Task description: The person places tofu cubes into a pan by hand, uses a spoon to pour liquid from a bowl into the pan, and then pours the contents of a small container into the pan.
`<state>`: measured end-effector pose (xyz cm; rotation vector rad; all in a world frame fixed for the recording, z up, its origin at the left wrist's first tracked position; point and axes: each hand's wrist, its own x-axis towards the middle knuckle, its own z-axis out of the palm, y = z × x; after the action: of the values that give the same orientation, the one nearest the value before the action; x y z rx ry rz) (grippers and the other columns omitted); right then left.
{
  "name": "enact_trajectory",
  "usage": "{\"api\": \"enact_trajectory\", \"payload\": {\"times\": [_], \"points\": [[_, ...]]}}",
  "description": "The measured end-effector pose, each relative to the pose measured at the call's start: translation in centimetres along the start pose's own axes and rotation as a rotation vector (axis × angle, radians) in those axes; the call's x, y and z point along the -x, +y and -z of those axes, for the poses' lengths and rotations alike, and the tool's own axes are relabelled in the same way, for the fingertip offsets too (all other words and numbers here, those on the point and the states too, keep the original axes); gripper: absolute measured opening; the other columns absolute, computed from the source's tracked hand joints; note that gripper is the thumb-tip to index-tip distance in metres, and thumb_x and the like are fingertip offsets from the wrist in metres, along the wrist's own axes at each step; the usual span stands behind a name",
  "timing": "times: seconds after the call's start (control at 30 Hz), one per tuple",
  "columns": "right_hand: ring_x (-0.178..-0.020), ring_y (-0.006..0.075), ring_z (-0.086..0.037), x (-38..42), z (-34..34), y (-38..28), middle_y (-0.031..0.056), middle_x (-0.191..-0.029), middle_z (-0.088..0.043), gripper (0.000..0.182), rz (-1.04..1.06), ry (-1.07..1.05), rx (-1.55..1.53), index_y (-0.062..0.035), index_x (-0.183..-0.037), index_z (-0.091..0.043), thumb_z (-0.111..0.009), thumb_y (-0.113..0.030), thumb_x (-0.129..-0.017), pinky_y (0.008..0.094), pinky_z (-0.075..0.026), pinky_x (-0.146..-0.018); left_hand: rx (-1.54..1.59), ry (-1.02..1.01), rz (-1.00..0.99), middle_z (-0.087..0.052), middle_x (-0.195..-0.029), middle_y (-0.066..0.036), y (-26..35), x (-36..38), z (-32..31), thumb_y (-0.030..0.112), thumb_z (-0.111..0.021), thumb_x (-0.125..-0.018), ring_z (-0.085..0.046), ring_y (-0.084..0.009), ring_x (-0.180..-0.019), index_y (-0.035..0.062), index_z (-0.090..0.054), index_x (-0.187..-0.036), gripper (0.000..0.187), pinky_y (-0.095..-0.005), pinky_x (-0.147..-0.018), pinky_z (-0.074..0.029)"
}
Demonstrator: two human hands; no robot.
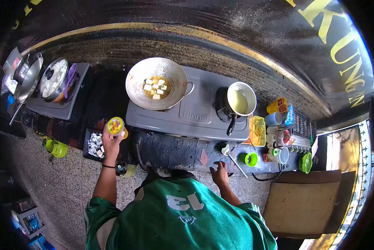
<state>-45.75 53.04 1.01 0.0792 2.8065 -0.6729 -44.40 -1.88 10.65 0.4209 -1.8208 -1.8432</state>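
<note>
My left hand (111,145) is closed round a small round container with a colourful yellow, red and green lid (115,125), above the counter left of the gray stove (187,121). Just below it lies a black tray (88,146) of white pieces (96,145). My right hand (219,171) is at the counter's front edge, fingers apart and holding nothing, left of a white ladle (235,161). White cubes (156,87) sit in oil in a wok (137,93) on the stove's left burner. A pot (242,100) with pale liquid is on the right burner.
At the far left, a lidded pan (53,79) with a purple spoon (70,77) rests on another stove. Right of my right hand are a green cup (251,159), a yellow tray (257,131), several cups and jars, and a green bowl (305,162). A hose hangs below the stove.
</note>
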Motion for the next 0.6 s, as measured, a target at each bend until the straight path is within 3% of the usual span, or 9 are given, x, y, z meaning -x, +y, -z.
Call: {"api": "enact_trajectory", "payload": {"times": [0.2, 0.37, 0.43, 0.6], "points": [[-0.112, 0.0387, -0.068, -1.5, -0.8, -0.1, 0.0205, -0.138, -0.057, 0.045, 0.048, -0.038, -0.041, -0.0089, -0.132, -0.064, -0.082, -0.023, -0.093, 0.0468, -0.057, -0.099, -0.142, -0.420, 0.150, -0.073, -0.127, -0.008, 4.8, -6.0, -1.1, 0.019, -0.080, -0.096, -0.069, -0.0152, -0.118, -0.0011, -0.064, -0.137, 0.048, -0.0334, -0.108, -0.052], [-0.112, 0.0393, -0.068, -1.9, -1.2, 0.6, 0.0202, -0.138, -0.057, 0.045, 0.043, -0.034, -0.077, -0.0097, -0.132, -0.065, -0.081, -0.023, -0.092, 0.0469, -0.057, -0.099, -0.233, -0.522, 0.219, -0.076, -0.125, -0.007, 6.7, -9.7, -3.6, 0.022, -0.078, -0.099, -0.069, -0.0127, -0.115, -0.0019, -0.068, -0.134, 0.043, -0.0321, -0.105, -0.053], [-0.132, 0.0447, -0.059, -1.6, -1.0, 0.8, 0.0227, -0.142, -0.058, 0.046, -0.021, -0.093, -0.148, -0.0072, -0.132, -0.066, -0.081, -0.027, -0.093, 0.0504, -0.052, -0.109, -0.223, -0.551, 0.320, -0.077, -0.122, -0.006, 7.2, -10.8, -4.6, 0.025, -0.075, -0.103, -0.069, -0.0119, -0.112, -0.0030, -0.071, -0.131, 0.040, -0.0315, -0.102, -0.053], [-0.133, 0.0443, -0.058, -1.0, -0.7, 1.3, 0.0222, -0.141, -0.058, 0.044, -0.054, -0.098, -0.194, -0.0080, -0.131, -0.066, -0.080, -0.026, -0.093, 0.0500, -0.052, -0.109, -0.311, -0.611, 0.417, -0.077, -0.113, -0.006, 7.4, -13.1, -5.8, 0.032, -0.072, -0.106, -0.071, -0.0116, -0.106, -0.0024, -0.072, -0.127, 0.041, -0.0307, -0.095, -0.057]]}}
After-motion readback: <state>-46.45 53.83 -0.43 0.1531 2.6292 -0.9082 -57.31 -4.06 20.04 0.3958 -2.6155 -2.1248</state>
